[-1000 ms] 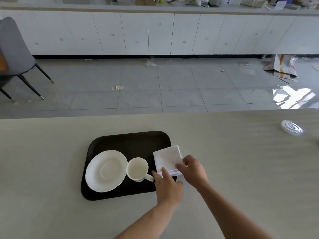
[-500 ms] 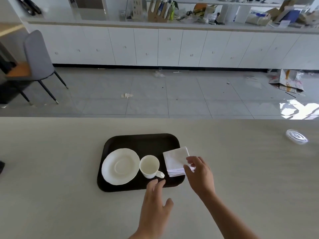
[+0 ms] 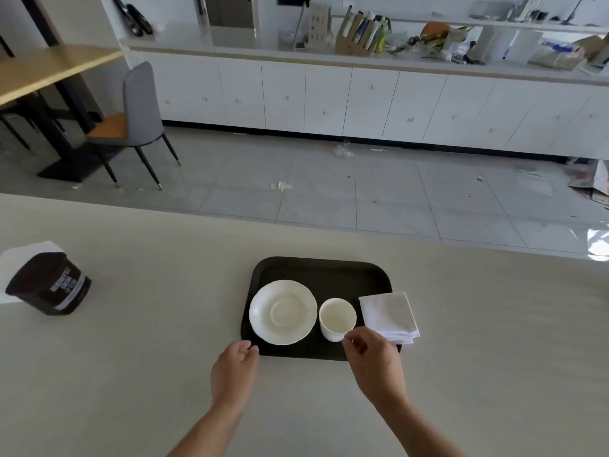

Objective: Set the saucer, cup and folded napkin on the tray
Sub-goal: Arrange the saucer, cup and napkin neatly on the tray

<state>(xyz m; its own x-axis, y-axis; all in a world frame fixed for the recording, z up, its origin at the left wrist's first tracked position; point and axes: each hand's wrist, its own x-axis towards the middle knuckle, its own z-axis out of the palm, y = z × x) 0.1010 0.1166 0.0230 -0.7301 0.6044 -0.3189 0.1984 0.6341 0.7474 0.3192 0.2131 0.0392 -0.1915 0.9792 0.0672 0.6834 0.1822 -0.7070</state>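
A dark brown tray lies on the beige table. On its left part sits a white saucer, with a white cup upright just right of it. A folded white napkin rests on the tray's right side and hangs over its edge. My right hand is at the cup's near right side, fingers pinched where the handle is; the handle itself is hidden. My left hand has its thumb and curled fingers at the tray's near left corner.
A dark tub with a label leans on white paper at the table's left. The table's far edge runs behind the tray. Beyond it are a tiled floor, a grey chair and white cabinets.
My right hand has left the napkin and moved to the cup's handle. My left hand has shifted left to the tray's near corner. The view has tilted up and turned left.
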